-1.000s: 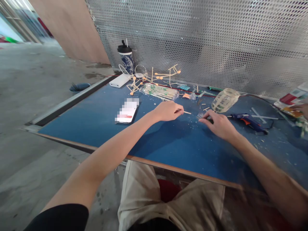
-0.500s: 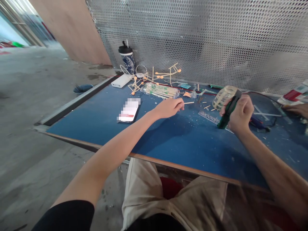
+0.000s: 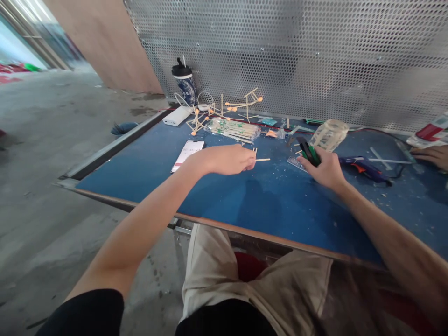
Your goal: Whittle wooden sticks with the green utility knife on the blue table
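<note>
My left hand (image 3: pixel 233 159) is closed over the blue tabletop, pinching thin wooden sticks. One pale wooden stick (image 3: pixel 263 159) points right from the fingers, and a short end stands up beside it. To the right, my right hand (image 3: pixel 325 168) is wrapped round a green-and-black hand tool (image 3: pixel 308 150), whose dark end points away and to the left; its exact kind is unclear. Just beneath the tool lies a clear ruler (image 3: pixel 296 163), partly covered by the hand. Behind the right hand sits a pale see-through container (image 3: pixel 331 134).
A phone (image 3: pixel 187 154) lies left of my left hand. Behind are a bag of sticks (image 3: pixel 233 129), stick frames with orange joints (image 3: pixel 231 108), a power bank (image 3: pixel 176 116) and a cup (image 3: pixel 185 84). A glue gun (image 3: pixel 367 169) and another person's hand (image 3: pixel 430 156) are right.
My left hand has moved left and slightly nearer me with the sticks. My right hand has lowered and shifted left, tilting the tool's dark end to the left; the glue gun now shows more.
</note>
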`<state>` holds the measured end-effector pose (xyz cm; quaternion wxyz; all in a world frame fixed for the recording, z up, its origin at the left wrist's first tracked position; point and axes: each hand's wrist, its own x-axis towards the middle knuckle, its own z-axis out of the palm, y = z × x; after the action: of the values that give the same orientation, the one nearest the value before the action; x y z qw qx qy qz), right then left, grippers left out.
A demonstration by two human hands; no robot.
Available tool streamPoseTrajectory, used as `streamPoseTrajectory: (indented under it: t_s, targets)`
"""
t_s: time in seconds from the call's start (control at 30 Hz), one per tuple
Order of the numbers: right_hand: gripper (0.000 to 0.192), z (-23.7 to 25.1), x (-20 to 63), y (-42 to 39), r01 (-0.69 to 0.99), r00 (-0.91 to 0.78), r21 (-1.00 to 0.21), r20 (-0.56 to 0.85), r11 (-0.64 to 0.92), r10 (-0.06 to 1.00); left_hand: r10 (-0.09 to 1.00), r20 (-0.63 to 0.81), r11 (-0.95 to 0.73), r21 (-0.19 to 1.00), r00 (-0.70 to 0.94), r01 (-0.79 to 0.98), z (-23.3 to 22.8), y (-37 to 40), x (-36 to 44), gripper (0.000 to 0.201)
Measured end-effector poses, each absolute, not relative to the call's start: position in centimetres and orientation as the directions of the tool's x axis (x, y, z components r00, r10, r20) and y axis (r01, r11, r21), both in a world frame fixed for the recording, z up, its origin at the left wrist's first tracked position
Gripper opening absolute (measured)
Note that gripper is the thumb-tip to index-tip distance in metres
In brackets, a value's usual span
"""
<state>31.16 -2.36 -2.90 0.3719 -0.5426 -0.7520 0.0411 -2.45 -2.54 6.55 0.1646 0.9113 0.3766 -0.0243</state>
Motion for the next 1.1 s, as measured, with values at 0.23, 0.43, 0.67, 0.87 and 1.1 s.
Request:
streamPoseTrajectory:
  t_s: [0.23,0.43,0.67,0.87,1.1]
  targets:
    - [0.043,-2.8,31.6,-2.0,0.869,-0.223,-0.276,0.524,0.411,0.822,0.812,-0.003,-0.564,0.251,0.584,0.786,5.6,-11.5,-7.4,0.033]
    - [0.044,-2.7,31.6,-2.0,0.863,-0.268,-0.252,0.506,0.438,0.820,0.924,0.092,-0.383,0.168,0.372,0.909,2.6,-12.7,-9.1,0.028]
    - [0.045,-2.3,32.3,-1.8,0.864,-0.261,-0.258,0.506,0.432,0.823,0.929,0.003,-0.371,-0.012,0.371,0.928,1.7,-13.8,-6.2,0.030]
    - [0.045,-2.5,32.2,-1.5,0.852,-0.308,-0.238,0.491,0.465,0.815,0.927,-0.014,-0.376,0.008,0.376,0.927,0.5,-13.5,-5.6,0.026]
    - [0.044,-2.8,32.2,-1.2,0.852,-0.345,-0.201,0.478,0.483,0.808,0.899,0.000,-0.436,0.058,0.437,0.898,0.3,-13.5,-5.9,0.028]
